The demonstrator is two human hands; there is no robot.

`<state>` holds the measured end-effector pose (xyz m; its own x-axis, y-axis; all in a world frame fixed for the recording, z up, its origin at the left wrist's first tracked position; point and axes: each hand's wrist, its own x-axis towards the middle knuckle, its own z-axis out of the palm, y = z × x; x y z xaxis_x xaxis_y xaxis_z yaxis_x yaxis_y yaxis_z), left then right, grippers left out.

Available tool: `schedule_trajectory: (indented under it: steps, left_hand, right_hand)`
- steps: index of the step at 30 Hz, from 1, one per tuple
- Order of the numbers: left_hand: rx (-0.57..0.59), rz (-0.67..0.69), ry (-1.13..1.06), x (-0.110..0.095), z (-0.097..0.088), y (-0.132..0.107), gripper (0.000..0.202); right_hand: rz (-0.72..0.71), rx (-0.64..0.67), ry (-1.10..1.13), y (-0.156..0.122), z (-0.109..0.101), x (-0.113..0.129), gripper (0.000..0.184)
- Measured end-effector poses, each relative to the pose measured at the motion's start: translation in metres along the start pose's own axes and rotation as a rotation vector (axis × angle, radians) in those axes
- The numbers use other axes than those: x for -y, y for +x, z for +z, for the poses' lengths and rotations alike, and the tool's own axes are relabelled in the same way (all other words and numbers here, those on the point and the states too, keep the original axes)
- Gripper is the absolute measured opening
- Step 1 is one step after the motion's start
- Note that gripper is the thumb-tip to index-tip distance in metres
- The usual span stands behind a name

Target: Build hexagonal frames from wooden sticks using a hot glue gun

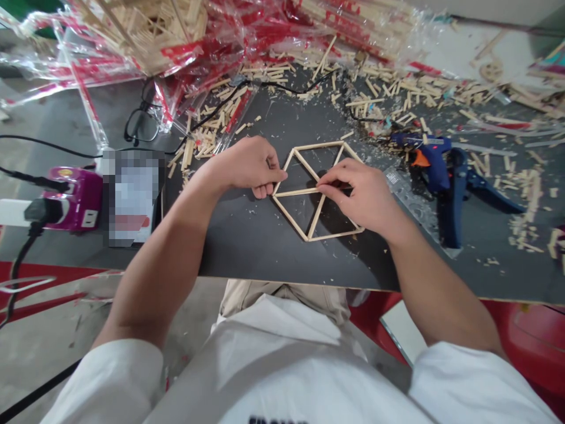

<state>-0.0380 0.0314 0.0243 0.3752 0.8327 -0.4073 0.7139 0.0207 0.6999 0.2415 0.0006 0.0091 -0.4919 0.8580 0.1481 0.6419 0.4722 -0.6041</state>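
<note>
A flat hexagonal frame of thin wooden sticks (316,218) lies on the dark tabletop, with sticks crossing inside it towards the centre. At its left corner, my left hand (253,165) is closed, thumb and fingers pinching the frame's edge. My right hand (359,191) reaches over the frame from the right and covers part of that side. Its thumb and forefinger pinch the inner end of a horizontal wooden stick (295,192) near the centre. The fingertips partly hide the joint there.
Right of the frame lie a blue glue gun (435,159) and a blue-handled tool (452,200). Cut stick pieces (406,85) and red-and-clear plastic wrapping (247,35) crowd the back. At left are a purple power adapter (73,197), cables and a blurred-out item (132,197).
</note>
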Motion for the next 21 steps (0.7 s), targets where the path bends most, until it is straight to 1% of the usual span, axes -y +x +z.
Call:
schedule_trajectory:
  steps: [2, 6, 9, 11, 12, 15, 16, 17, 19, 21]
  left_hand:
    - [-0.018, -0.005, 0.011, -0.003, 0.001, -0.002, 0.024]
    - [-0.056, -0.064, 0.028, -0.013, 0.002, -0.006, 0.014]
    - [-0.069, -0.054, 0.045, -0.015, 0.003, -0.007, 0.012]
    - [-0.075, -0.016, 0.071, -0.014, 0.004, -0.007, 0.012]
    - [-0.100, 0.016, 0.096, -0.014, 0.004, -0.006, 0.013]
    - [-0.239, 0.160, 0.186, -0.015, 0.006, -0.007, 0.017]
    - [-0.258, 0.216, 0.209, -0.017, 0.006, -0.007, 0.020]
    - [-0.245, 0.272, 0.227, -0.019, 0.007, -0.008, 0.023]
    - [-0.144, 0.362, 0.263, -0.023, 0.009, -0.008, 0.025]
    - [-0.060, 0.398, 0.302, -0.025, 0.012, -0.008, 0.023]
  right_hand:
    - [-0.003, 0.002, 0.001, -0.001, -0.001, 0.001, 0.010]
    - [-0.030, -0.002, -0.021, -0.001, -0.002, 0.002, 0.010]
    - [-0.052, 0.001, -0.020, -0.001, -0.002, 0.002, 0.010]
    - [-0.058, 0.001, -0.020, -0.001, -0.002, 0.001, 0.010]
    - [-0.061, -0.001, -0.020, -0.001, -0.001, 0.001, 0.010]
    - [-0.065, -0.008, -0.003, -0.001, 0.000, 0.000, 0.010]
    - [-0.064, -0.006, 0.008, -0.001, 0.000, 0.000, 0.010]
    - [-0.058, -0.003, 0.016, -0.001, 0.000, 0.000, 0.011]
    - [-0.035, 0.007, 0.022, -0.001, -0.001, 0.000, 0.012]
    - [-0.002, 0.024, 0.028, 0.000, -0.004, 0.000, 0.014]
